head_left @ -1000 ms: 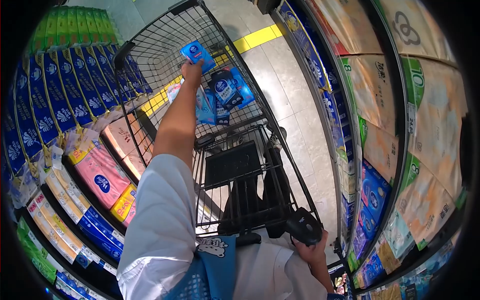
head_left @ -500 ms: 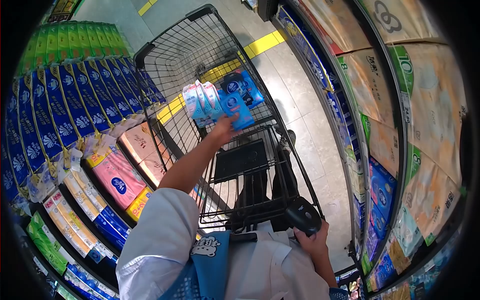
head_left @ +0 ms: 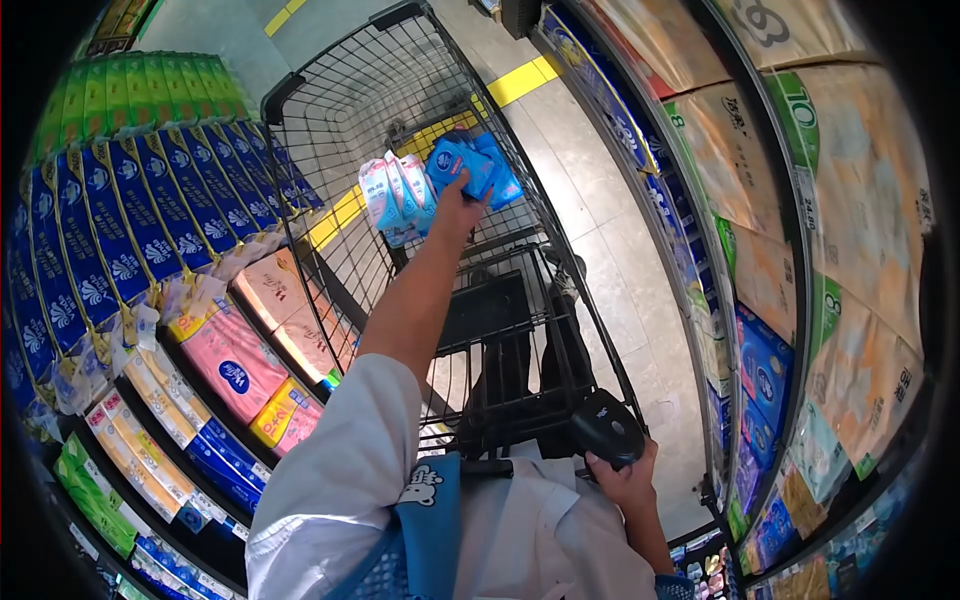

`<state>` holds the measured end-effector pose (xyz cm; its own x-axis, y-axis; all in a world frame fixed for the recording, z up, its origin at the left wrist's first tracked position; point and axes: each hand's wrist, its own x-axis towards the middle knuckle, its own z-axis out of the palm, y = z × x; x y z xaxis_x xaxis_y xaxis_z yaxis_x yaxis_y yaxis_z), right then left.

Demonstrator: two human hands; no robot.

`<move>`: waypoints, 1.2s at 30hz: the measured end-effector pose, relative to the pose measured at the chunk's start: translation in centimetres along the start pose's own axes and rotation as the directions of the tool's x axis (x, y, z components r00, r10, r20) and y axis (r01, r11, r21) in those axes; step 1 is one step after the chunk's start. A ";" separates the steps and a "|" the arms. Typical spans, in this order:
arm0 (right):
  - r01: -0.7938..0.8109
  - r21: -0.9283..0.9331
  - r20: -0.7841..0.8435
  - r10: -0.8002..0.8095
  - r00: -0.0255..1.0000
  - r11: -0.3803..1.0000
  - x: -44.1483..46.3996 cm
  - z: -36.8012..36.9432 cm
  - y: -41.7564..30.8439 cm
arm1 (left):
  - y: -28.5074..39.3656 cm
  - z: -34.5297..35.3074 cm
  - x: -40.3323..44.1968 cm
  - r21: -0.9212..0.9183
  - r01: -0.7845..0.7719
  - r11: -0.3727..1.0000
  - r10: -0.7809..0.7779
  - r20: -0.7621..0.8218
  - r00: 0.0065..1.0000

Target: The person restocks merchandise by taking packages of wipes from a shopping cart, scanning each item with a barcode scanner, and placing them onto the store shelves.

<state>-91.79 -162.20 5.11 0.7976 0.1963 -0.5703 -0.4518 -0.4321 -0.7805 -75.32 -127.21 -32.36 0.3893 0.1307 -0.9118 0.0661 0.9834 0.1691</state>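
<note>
My left hand reaches into the shopping cart, its fingers closed on a blue soft pack that looks like wipes or tissues. Several white and pink packs stand in a row just to its left in the basket. Right behind the held pack lie more blue packs, partly covered by it. At the near right end of the cart, my right hand is wrapped round the handle, beside a rounded black device mounted there. The handle itself is mostly hidden under that hand and device.
Shelves on the left hold dark blue tissue packs, green packs and pink packs. Shelves with large orange-beige packs run close along the right. A black panel sits in the cart's near part.
My left hand has moved farther into the cart with the blue pack, which now lies over the other blue packs. My right hand stays at the handle.
</note>
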 end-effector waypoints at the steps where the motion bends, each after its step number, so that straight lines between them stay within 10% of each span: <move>1: -0.006 0.033 -0.008 0.006 1.000 0.999 -0.1 0.2 0.3 | 0.5 0.3 0.7 0.025 -0.015 1.000 0.015 0.006 1.000; 4: 0.047 0.007 0.017 -0.047 0.999 0.999 0.1 0.1 0.4 | 2.2 1.4 3.2 0.158 -0.177 0.971 0.127 0.286 0.950; 17: 0.085 -0.069 0.038 -0.082 0.996 0.994 0.7 0.0 -0.8 | -6.0 -2.7 6.2 0.624 -0.429 0.653 0.408 0.187 0.894; 23: -0.006 0.000 0.025 0.006 1.000 1.000 0.3 0.0 0.1 | -6.6 1.2 3.6 0.901 -0.068 0.428 0.442 -0.143 0.885; 29: 0.020 -0.048 0.064 -0.017 0.998 0.999 0.0 -0.4 0.3 | -7.8 -2.6 12.9 0.512 -0.274 0.814 0.385 -0.123 0.915; 36: 0.172 -0.152 0.065 -0.163 0.984 0.973 1.0 -0.3 -0.7 | -6.0 -4.6 9.8 0.618 -0.319 0.718 0.374 0.044 0.926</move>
<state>-90.58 -161.98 5.13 0.8332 0.3209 -0.4504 -0.2419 -0.5209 -0.8186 -76.08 -131.29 -44.04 0.4255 0.4835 -0.7650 0.4910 0.5868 0.6439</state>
